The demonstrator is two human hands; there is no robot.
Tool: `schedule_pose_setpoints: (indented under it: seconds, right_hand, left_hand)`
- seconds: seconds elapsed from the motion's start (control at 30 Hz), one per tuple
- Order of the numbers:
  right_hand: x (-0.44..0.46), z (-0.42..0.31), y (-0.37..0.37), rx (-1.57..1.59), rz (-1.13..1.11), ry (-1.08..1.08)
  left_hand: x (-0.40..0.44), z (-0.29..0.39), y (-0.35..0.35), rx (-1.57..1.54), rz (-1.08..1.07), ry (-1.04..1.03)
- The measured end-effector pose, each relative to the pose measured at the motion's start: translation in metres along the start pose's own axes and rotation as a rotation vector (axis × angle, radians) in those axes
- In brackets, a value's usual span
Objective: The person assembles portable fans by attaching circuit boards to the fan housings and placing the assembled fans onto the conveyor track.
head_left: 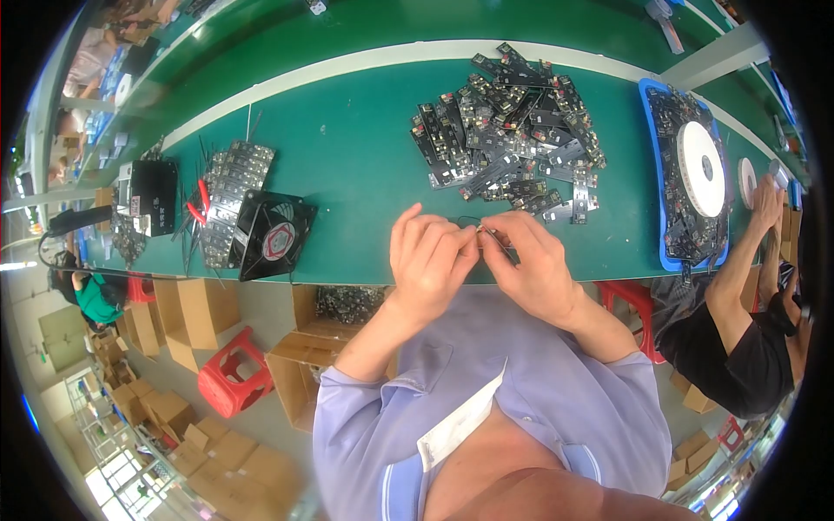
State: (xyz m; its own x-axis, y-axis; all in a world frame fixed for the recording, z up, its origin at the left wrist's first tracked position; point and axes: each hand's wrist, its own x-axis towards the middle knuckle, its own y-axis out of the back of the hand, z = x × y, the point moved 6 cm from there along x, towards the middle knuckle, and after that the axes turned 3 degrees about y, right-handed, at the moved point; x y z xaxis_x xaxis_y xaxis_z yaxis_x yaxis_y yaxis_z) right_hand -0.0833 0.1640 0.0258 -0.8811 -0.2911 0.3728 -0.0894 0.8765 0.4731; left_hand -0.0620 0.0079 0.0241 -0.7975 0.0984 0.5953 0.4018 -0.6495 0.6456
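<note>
My left hand (432, 260) and my right hand (540, 267) meet at the table's near edge, fingertips pinched close together. A thin black wire (467, 220) shows at my left fingertips. Between the fingers of my right hand is a narrow dark circuit board (511, 251), mostly covered by the hand. Just beyond my hands lies a loose heap of black circuit boards (512, 130), several with small pale and red parts.
Left on the green table (347, 130) stand a black fan (274, 236), boards in rows (239, 178), red-handled pliers (201, 201) and a black box (153, 198). At right, a blue tray (653, 174) holds boards and a white reel (700, 169). A co-worker (738, 356) sits beyond it.
</note>
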Motion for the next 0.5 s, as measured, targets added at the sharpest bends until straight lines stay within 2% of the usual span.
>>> schedule_pose_setpoints:
  seconds: [0.5]
  right_hand:
    - [0.0017, -0.0012, -0.0001, -0.048, -0.015, 0.025]
  left_hand:
    - [-0.0004, -0.0002, -0.0012, 0.003, -0.008, 0.005]
